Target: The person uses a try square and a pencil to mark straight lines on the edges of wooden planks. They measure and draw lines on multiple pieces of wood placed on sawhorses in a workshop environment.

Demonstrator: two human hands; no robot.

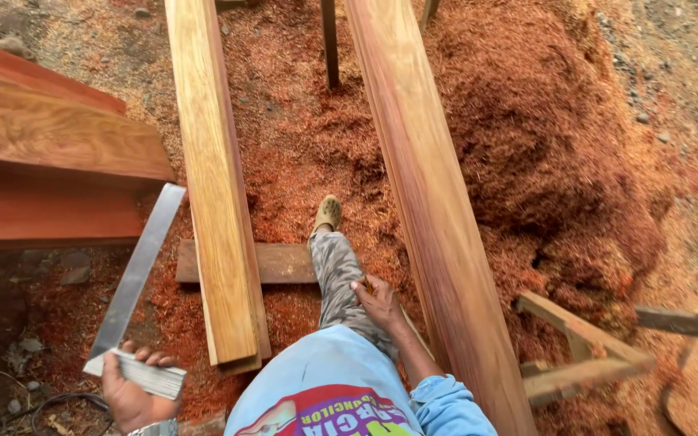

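Note:
My left hand [129, 387] grips the short arm of a large metal square [137, 270] at the lower left; its long blade reaches up toward the stacked planks. My right hand [379, 301] rests by my thigh with its fingers closed on a small pencil-like stick whose tip shows above the thumb. That hand is next to a long reddish plank [430, 194] running away from me on the right. A paler yellow plank [216, 178] lies to the left of my leg, its near end close to the square.
Red sawdust [543, 145] is heaped on the ground between and right of the planks. Thick reddish planks [50, 161] are stacked at the left. A short board [280, 262] lies crosswise under the yellow plank. A wooden trestle [579, 347] stands at lower right.

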